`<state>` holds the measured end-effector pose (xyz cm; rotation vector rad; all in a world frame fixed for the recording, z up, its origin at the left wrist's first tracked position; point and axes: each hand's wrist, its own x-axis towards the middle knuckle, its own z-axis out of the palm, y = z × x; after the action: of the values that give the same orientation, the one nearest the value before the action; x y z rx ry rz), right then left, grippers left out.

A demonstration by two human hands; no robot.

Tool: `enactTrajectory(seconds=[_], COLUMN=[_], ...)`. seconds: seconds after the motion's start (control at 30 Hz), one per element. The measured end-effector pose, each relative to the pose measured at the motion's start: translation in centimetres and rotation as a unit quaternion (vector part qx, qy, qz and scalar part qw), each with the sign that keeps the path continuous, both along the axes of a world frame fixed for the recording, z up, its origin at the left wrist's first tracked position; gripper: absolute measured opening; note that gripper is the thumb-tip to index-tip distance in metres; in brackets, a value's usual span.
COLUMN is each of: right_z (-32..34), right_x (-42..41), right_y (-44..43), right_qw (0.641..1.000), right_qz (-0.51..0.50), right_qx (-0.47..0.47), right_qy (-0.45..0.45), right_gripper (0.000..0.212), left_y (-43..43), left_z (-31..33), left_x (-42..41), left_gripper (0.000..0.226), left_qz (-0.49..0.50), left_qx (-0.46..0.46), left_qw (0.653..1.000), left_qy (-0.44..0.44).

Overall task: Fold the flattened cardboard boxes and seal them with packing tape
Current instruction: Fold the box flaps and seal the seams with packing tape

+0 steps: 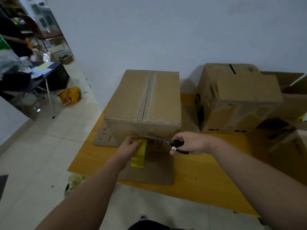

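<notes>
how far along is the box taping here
Done: the near box stands folded, with tape along its top seam. In hand: the left hand holds the yellow tape roll at its front face while the right hand sets scissors to the tape. Left: the cut, and the flat cardboard under the box; whether the second box is sealed cannot be told.

Brown box [144, 97], yellow-green tape roll [139, 156], black-handled scissors [178, 143], seemingly orange board [199, 180]

Left hand [130, 144] grips yellow tape roll [139, 156] against taped box [144, 100]; right hand [191, 142] holds scissors [177, 143], blades just beside left fingertips [138, 142].
</notes>
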<state>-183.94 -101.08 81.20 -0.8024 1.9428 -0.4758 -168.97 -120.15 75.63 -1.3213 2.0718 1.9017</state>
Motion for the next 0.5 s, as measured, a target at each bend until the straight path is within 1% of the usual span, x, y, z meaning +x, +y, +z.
enactTrajectory(seconds=[0.03, 0.1, 0.27, 0.3, 0.37, 0.43, 0.5], right_z=[-0.1, -0.1, 0.3, 0.3, 0.3, 0.3, 0.2], right_x=[0.0, 0.1, 0.3, 0.3, 0.5, 0.7, 0.9], right_y=[-0.5, -1.1, -1.3, -1.4, -1.5, -1.7, -2.1], right_qw=[1.000, 1.000, 0.999, 0.999, 0.999, 0.999, 0.999], right_qz=[-0.003, -0.007, -0.042, -0.048, -0.046, -0.039, -0.034], right_qx=[0.006, 0.015, 0.011, 0.006, 0.005, 0.005, 0.003], right_qy=[-0.001, 0.004, 0.015, 0.019, 0.028, 0.027, 0.022], right_gripper=[0.050, 0.048, 0.046, 0.046, 0.047, 0.050, 0.052], left_y=[-0.2, -0.4, -0.7, -0.7, -0.6, -0.4, -0.2], left_z=[-0.1, -0.4, -1.4, -1.5, -1.7, -1.9, -2.0], left_x=[0.0, 0.0, 0.3, 0.4, 0.6, 0.9, 1.3], left_gripper=[0.024, 0.023, 0.046, 0.044, 0.032, 0.019, 0.010], left_qz=[-0.006, 0.002, -0.013, -0.011, -0.008, 0.000, 0.013], left_qx=[0.001, -0.015, -0.056, -0.058, -0.058, -0.046, -0.029], left_qw=[1.000, 1.000, 0.998, 0.998, 0.998, 0.998, 0.998], left_qy=[0.004, 0.012, -0.004, 0.000, 0.015, 0.034, 0.049])
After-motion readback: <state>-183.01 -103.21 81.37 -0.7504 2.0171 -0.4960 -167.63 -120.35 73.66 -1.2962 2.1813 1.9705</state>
